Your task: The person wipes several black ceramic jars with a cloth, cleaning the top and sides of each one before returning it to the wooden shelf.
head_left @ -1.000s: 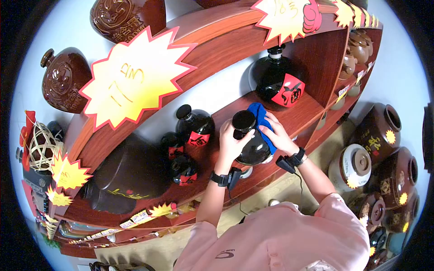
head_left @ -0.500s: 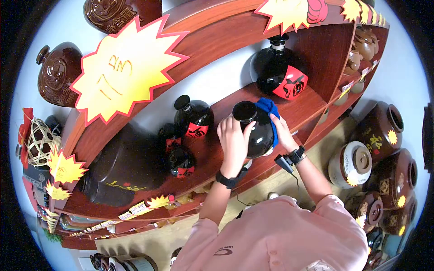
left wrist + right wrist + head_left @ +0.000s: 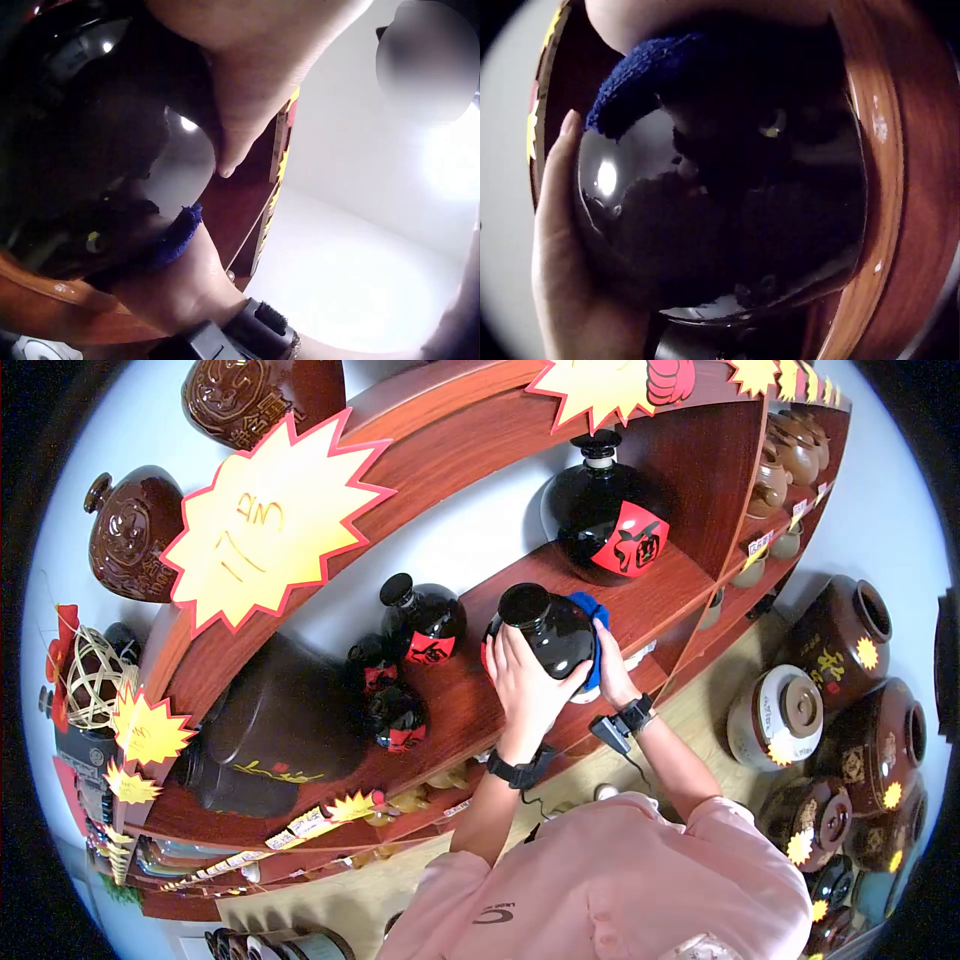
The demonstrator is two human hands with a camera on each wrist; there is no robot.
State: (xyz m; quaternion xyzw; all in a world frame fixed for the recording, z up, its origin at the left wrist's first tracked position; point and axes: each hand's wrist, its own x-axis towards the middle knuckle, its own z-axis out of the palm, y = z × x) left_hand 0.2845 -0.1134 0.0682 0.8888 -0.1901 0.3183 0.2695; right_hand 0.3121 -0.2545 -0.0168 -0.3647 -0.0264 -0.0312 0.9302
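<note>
A glossy black wine jar [image 3: 560, 640] with a wide dark mouth is held between both hands over the shelf's front. My left hand [image 3: 532, 685] grips its near left side, fingers spread along the curve and thumb across the front. A sliver of red label shows beside those fingers. On the jar's right side, my right hand [image 3: 614, 668] holds a blue cloth [image 3: 590, 605] against the surface. In the right wrist view the cloth [image 3: 641, 82] lies over the jar's shoulder, under the right hand [image 3: 705, 19]. The right fingertips are mostly hidden behind jar and cloth.
A large black jar with a red label [image 3: 600, 520] stands on the shelf [image 3: 480, 695] behind. Smaller black jars [image 3: 425, 628] sit to the left, near a big dark jar [image 3: 290, 730]. Starburst price signs [image 3: 275, 525] line the shelf frame. Large jars [image 3: 775, 715] stand right.
My left hand has slid from the jar's neck down to its near left side. The jar has turned, bringing a bit of red label into sight at its left. The right hand stays at the cloth.
</note>
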